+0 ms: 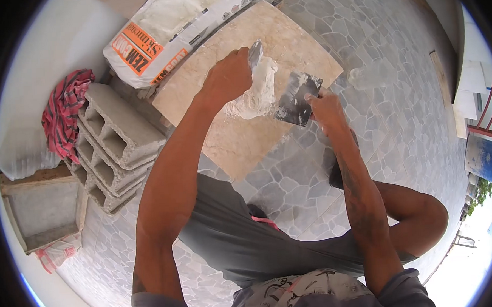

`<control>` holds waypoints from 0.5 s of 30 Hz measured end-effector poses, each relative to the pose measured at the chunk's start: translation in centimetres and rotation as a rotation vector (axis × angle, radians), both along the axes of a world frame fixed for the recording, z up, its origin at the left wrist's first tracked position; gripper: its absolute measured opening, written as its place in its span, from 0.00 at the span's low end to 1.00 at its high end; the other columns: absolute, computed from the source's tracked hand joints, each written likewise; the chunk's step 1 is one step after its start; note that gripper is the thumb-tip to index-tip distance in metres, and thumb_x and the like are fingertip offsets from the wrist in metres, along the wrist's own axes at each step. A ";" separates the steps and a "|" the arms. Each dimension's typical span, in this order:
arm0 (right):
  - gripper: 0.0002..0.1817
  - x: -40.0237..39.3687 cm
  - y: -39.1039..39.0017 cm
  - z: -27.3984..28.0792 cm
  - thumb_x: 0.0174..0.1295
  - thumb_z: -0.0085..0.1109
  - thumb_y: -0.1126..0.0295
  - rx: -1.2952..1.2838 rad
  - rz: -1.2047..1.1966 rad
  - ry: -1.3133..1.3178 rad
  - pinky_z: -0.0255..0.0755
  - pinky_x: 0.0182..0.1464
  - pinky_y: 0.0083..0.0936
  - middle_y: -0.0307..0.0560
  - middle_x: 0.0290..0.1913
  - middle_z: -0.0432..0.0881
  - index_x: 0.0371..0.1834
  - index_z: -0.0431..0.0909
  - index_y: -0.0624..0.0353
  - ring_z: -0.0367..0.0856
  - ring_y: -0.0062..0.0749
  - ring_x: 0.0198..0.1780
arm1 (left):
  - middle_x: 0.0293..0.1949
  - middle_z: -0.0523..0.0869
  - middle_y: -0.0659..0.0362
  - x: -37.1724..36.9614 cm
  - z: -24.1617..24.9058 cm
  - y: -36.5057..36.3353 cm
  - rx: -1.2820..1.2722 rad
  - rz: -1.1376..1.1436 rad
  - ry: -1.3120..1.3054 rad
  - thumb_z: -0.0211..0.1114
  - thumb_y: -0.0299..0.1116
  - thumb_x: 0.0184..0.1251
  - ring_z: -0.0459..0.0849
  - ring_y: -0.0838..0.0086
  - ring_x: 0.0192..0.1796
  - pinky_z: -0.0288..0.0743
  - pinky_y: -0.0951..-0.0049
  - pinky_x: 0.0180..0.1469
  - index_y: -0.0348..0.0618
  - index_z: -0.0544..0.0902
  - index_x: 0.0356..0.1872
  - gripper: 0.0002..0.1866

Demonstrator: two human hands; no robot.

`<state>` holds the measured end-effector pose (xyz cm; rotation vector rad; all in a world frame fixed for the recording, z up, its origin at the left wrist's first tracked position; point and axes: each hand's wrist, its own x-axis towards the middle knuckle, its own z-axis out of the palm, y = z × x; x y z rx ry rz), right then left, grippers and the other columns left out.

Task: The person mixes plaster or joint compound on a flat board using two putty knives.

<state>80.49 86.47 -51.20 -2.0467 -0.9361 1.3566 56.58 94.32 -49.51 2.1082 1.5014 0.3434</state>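
Note:
My left hand (227, 77) is closed round the handle of a small trowel (255, 52), its blade smeared with white paste. Below that blade a mound of wet white paste (258, 92) lies on a beige tile (246, 148). On the right, my right hand (327, 109) grips a flat dark putty blade (299, 98) with white residue on its face. The dark blade is just right of the paste, over the tile's right part. The handles of both tools are mostly hidden by my fingers.
Behind the tile lies an open skimcoat bag (158, 39). Hollow concrete blocks (113, 137) are stacked at the left, with a red checked cloth (68, 112) on them. A wooden-framed box (42, 206) stands farther left. A blue container (481, 157) is at the far right.

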 end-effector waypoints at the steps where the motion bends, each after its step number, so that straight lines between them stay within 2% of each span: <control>1: 0.14 0.2 -1.6 -1.8 0.66 0.58 0.70 -0.029 -0.071 0.061 0.81 0.38 0.31 0.49 0.40 0.81 0.49 0.79 0.69 0.82 0.32 0.37 | 0.46 0.82 0.42 -0.3 0.3 0.1 -0.006 0.001 -0.005 0.53 0.26 0.64 0.82 0.44 0.50 0.75 0.50 0.54 0.33 0.74 0.48 0.13; 3: 0.13 0.2 -5.0 -4.6 0.65 0.59 0.72 -0.086 -0.211 0.185 0.80 0.37 0.32 0.49 0.40 0.81 0.48 0.79 0.70 0.82 0.33 0.38 | 0.47 0.82 0.40 -0.8 0.9 0.3 -0.013 -0.031 -0.005 0.52 0.30 0.69 0.81 0.45 0.51 0.73 0.51 0.55 0.32 0.73 0.52 0.15; 6: 0.13 -3.2 -7.4 -4.7 0.66 0.57 0.75 -0.178 -0.251 0.079 0.79 0.37 0.34 0.50 0.43 0.79 0.50 0.76 0.71 0.82 0.36 0.40 | 0.49 0.82 0.38 -1.4 1.2 0.3 -0.018 -0.048 -0.012 0.51 0.33 0.72 0.80 0.45 0.54 0.72 0.53 0.57 0.30 0.72 0.58 0.19; 10: 0.14 -8.0 -7.3 -9.1 0.67 0.54 0.77 -0.055 -0.522 0.454 0.78 0.44 0.37 0.51 0.47 0.78 0.54 0.70 0.70 0.82 0.38 0.44 | 0.51 0.81 0.37 -2.2 2.2 0.1 -0.004 -0.055 -0.025 0.52 0.34 0.73 0.80 0.45 0.55 0.72 0.54 0.58 0.29 0.72 0.59 0.21; 12: 0.14 -9.8 -6.1 -8.8 0.68 0.52 0.77 0.021 -0.609 0.600 0.78 0.50 0.39 0.51 0.49 0.77 0.55 0.68 0.69 0.82 0.39 0.46 | 0.51 0.81 0.36 -2.6 2.2 -0.2 0.050 -0.060 -0.044 0.52 0.35 0.74 0.80 0.45 0.54 0.72 0.54 0.58 0.29 0.72 0.59 0.21; 13: 0.13 -10.4 -5.8 -8.1 0.68 0.51 0.78 0.101 -0.634 0.679 0.77 0.56 0.43 0.51 0.50 0.78 0.55 0.69 0.68 0.82 0.40 0.48 | 0.51 0.81 0.36 -2.9 2.0 -0.3 0.089 -0.069 -0.056 0.52 0.36 0.74 0.80 0.45 0.54 0.72 0.54 0.58 0.29 0.73 0.59 0.21; 15: 0.14 -10.4 -5.0 -7.0 0.69 0.49 0.79 0.175 -0.580 0.703 0.77 0.57 0.43 0.52 0.51 0.78 0.56 0.69 0.68 0.82 0.39 0.49 | 0.51 0.81 0.36 -3.1 2.3 -0.6 0.115 -0.093 -0.074 0.52 0.36 0.74 0.80 0.44 0.54 0.72 0.54 0.57 0.29 0.73 0.58 0.21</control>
